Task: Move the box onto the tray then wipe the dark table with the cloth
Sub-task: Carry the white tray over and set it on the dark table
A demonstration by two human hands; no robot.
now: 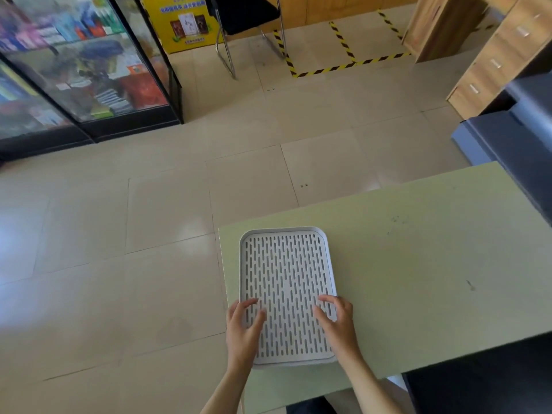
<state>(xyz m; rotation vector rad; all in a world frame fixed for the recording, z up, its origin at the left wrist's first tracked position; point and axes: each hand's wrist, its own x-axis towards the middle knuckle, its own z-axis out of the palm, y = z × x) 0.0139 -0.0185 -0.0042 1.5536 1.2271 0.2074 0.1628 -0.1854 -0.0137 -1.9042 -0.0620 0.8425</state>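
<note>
A white slotted tray lies flat on the left end of a pale green table. My left hand grips the tray's left edge near its front corner, fingers lying on the slots. On the opposite edge, my right hand holds the tray the same way. A dark table surface shows at the bottom right, lower than the green top. No box or cloth is in view.
A dark blue-grey unit stands past the green table's far right end. Wooden drawers are behind it. A glass display cabinet and a black chair stand across the tiled floor.
</note>
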